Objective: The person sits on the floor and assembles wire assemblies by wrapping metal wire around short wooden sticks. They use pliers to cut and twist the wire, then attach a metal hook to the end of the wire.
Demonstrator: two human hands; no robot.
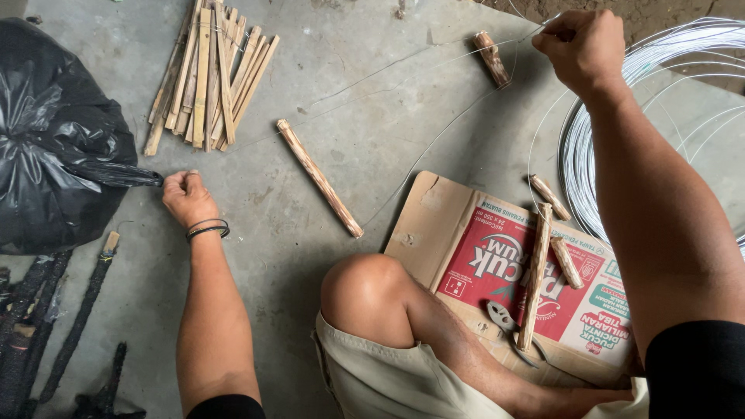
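Both hands closed on a thin wire (434, 143): left hand (186, 198) pinches one end, right hand (583, 48) apparently the other; beyond the left hand the split sticks (208, 74) lie unbound.

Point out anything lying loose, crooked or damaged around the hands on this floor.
Nothing looks broken or spilled. Several sticks lie loose from the stick bundle: a long stick askew on the concrete, a short stub near the right hand. The left hand is fisted. The flattened cardboard has a ragged, torn edge.
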